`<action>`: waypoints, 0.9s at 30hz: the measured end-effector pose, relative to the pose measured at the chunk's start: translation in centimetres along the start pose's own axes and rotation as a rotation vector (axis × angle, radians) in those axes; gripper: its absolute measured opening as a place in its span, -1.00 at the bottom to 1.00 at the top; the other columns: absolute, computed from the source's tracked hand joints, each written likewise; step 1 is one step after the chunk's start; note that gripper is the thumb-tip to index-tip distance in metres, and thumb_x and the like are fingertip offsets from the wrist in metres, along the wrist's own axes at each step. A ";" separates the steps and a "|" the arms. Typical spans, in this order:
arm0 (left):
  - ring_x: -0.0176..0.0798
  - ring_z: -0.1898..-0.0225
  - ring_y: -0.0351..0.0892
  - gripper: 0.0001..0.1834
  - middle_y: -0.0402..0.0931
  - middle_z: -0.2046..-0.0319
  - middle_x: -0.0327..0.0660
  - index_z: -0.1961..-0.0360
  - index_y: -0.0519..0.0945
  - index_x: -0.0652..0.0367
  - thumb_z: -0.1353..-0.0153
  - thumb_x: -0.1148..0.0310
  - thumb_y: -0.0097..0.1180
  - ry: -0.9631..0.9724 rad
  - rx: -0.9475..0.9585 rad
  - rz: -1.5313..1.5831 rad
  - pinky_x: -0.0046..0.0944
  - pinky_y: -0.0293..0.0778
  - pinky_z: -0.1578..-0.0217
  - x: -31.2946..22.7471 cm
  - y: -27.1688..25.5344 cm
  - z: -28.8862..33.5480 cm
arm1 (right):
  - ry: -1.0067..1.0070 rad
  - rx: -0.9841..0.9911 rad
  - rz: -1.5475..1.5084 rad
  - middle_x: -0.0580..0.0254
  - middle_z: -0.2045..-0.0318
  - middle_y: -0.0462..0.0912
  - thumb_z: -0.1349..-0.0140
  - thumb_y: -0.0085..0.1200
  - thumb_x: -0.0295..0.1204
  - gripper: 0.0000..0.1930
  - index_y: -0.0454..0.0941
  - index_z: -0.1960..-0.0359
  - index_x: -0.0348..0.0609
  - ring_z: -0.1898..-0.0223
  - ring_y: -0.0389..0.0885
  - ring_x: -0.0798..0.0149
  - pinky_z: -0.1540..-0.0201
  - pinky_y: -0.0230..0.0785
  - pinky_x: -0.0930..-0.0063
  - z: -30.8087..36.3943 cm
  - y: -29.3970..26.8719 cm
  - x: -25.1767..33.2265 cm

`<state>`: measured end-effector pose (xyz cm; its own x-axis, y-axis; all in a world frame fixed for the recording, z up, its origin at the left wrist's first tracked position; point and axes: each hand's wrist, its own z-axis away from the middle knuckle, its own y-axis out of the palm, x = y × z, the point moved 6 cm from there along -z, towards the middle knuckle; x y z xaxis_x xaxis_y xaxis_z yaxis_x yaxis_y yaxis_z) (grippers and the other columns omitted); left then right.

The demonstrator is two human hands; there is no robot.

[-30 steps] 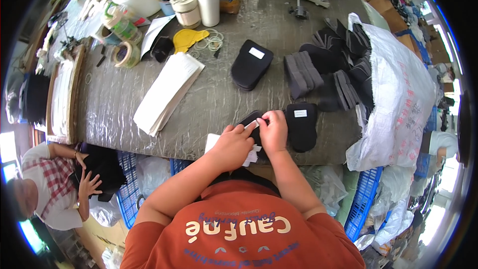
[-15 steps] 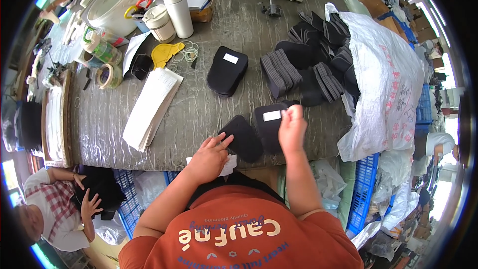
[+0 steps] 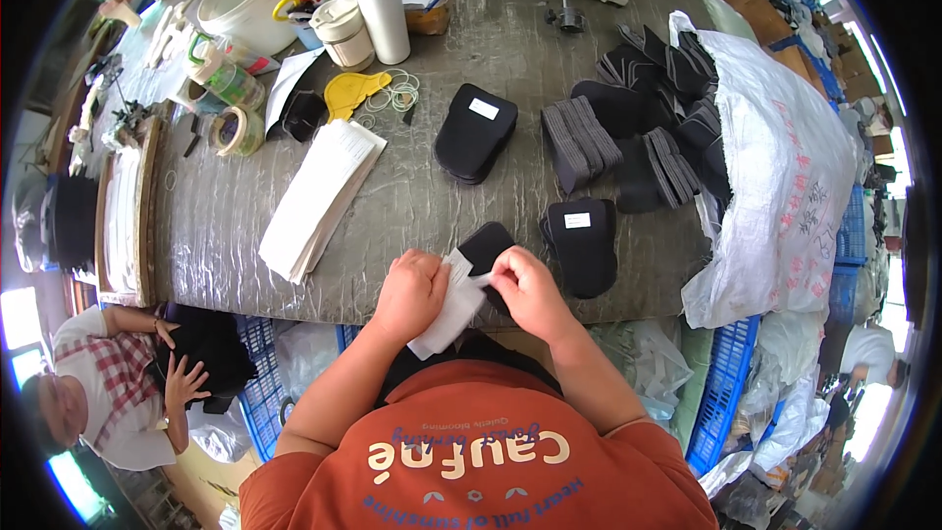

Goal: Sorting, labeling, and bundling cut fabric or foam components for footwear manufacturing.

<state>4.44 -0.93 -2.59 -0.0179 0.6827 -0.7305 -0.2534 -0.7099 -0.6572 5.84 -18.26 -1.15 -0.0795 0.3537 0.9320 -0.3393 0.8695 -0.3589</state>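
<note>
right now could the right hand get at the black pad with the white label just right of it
Probably yes: the right hand sits close beside the labelled black pad, with nothing between them, though it is pinching the white sheet.

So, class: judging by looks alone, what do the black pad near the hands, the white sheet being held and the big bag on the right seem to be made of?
Black pad: likely foam or felt; matte, no shine.
White sheet: probably paper label backing; thin, flat, bends slightly.
Big bag: seemingly woven plastic; translucent, crinkled, glossy.
</note>
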 end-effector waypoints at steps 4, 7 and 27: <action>0.05 -0.05 0.45 -0.84 0.53 0.06 -0.01 0.45 0.52 0.31 -0.15 0.41 0.10 0.419 0.119 -0.062 -0.02 0.36 -0.06 -2.9 1.2 1.5 | 0.140 -0.140 0.098 0.01 0.48 0.55 -0.15 0.08 -0.58 -0.93 0.43 0.39 -0.28 0.41 0.56 0.03 0.32 0.38 0.29 -1.7 -1.4 -2.5; 0.09 -0.16 0.38 -0.82 0.48 -0.04 0.02 0.46 0.52 0.32 -0.15 0.39 0.11 0.428 0.118 -0.160 -0.02 0.32 -0.14 -3.2 2.5 1.9 | 0.144 -0.135 0.122 0.00 0.48 0.58 -0.15 0.09 -0.55 -0.93 0.47 0.39 -0.28 0.41 0.59 0.00 0.32 0.41 0.26 -2.3 -0.5 -4.3; -0.03 -0.09 0.41 -0.82 0.39 -0.16 0.04 0.40 0.56 0.26 -0.14 0.34 0.06 0.466 0.175 -0.328 -0.06 0.25 -0.13 -3.4 3.5 1.4 | 0.209 -0.126 0.269 0.05 0.48 0.62 -0.10 0.14 -0.49 -0.93 0.56 0.44 -0.24 0.41 0.62 0.04 0.34 0.44 0.25 -2.7 0.5 -5.4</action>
<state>2.29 -5.55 -2.15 0.5044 0.6855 -0.5250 -0.3304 -0.4086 -0.8508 8.62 -18.77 -6.51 0.0478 0.6275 0.7772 -0.2129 0.7666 -0.6058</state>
